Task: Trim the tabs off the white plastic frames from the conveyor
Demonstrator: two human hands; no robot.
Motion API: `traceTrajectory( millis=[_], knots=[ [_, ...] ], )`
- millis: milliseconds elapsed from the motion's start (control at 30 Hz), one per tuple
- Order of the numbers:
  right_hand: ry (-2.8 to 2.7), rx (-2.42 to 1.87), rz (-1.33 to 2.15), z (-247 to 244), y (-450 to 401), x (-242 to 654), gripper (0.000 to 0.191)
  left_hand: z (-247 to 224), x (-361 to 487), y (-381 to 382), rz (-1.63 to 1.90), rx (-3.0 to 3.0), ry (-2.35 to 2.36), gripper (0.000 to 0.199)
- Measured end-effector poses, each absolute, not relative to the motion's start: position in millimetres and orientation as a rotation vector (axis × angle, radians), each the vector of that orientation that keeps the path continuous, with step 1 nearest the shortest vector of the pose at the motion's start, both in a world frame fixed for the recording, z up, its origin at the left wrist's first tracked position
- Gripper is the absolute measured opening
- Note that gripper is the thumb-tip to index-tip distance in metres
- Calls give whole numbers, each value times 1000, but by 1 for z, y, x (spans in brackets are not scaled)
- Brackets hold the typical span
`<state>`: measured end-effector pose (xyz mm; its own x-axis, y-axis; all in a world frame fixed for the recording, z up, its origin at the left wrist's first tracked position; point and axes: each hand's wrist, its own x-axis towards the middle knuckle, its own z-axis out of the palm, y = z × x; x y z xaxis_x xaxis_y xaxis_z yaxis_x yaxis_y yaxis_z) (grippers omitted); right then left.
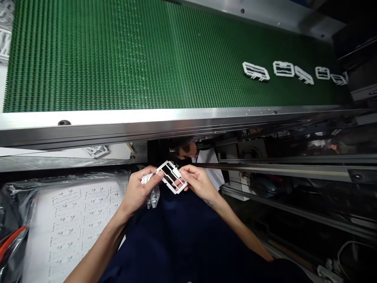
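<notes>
the left hand [140,189] and the right hand [198,182] hold a white plastic frame [172,177] up in front of a dark navy shirt [182,236], their fingers pinching it from opposite ends. the left hand also grips a small bundle of white plastic pieces [152,196] below the frame. beyond the hands, a steel rail [147,122] runs along the edge of a green studded conveyor belt [88,59], with a row of white plastic parts [283,68] lying towards its right side. at lower left, a white sheet [67,224] marked with rows of part shapes lies beside clear plastic wrap [17,200].
</notes>
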<state>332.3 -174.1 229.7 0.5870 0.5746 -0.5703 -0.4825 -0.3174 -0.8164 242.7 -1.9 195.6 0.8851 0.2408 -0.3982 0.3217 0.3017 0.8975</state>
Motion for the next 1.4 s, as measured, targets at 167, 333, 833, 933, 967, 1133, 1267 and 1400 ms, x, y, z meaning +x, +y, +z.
traceTrajectory(
  millis=[167,333,833,933,967,1133,1267,1400],
  knots=[
    [-76,-1553,1074,228,-172,332,29,188,241,-1,-81,1222,554,26],
    [-80,-1571,1020,228,-172,334,29,187,243,4,-111,1242,555,28],
    [-274,-1720,1122,238,-178,343,27,200,262,54,-384,1691,43,23],
    [-286,-1722,1170,242,-177,346,28,204,264,60,-451,1675,-82,22],
    [-285,-1725,1180,243,-177,346,28,205,265,61,-465,1674,-96,23],
    [-288,-1717,1199,242,-177,345,27,207,263,60,-487,1677,-101,26],
    [-296,-1714,1203,241,-178,344,27,206,261,59,-482,1645,-91,25],
    [-282,-1707,1208,241,-178,344,27,204,260,59,-485,1646,-87,24]
  ],
)
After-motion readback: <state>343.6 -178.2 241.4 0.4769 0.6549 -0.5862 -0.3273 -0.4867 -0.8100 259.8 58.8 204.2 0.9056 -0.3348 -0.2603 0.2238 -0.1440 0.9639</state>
